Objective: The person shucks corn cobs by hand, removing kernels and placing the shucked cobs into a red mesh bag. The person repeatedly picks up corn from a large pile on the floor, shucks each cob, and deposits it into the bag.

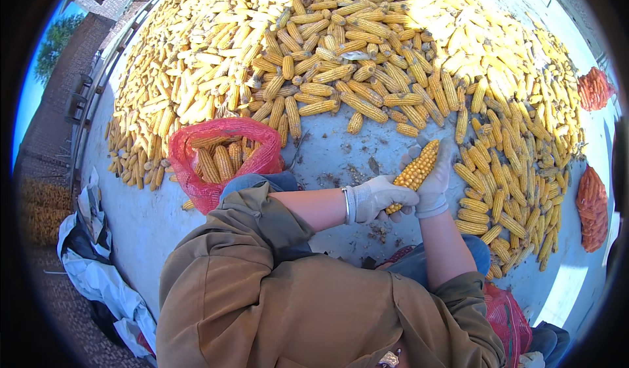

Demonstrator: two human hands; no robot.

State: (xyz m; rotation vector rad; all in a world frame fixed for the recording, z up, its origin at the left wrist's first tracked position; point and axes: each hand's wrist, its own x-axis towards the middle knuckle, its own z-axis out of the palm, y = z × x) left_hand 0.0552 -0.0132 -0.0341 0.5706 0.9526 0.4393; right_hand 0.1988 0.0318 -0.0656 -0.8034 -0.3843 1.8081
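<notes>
An ear of yellow corn (pixel 417 169) is held at a slant between my two gloved hands. My left hand (pixel 378 200) closes around its lower end. My right hand (pixel 435 186) cups its upper part from the right, the palm against the kernels and some fingers hidden behind the cob. Both gloves are pale and look soiled. To the left of my hands stands a red mesh bag (pixel 184 171), its mouth rolled wide, with several corn ears (pixel 223 164) inside. Beyond my hands, a large pile of husked corn ears (pixel 363 29) spreads over the floor.
Full red mesh bags (pixel 592 208) lie at the far right. Another red mesh bag (pixel 508 319) is beside me at lower right, near a person's dark-trousered leg (pixel 550 341). Crumpled white sheeting (pixel 98 274) lies at left. Loose kernels and debris dot the concrete floor (pixel 339 144).
</notes>
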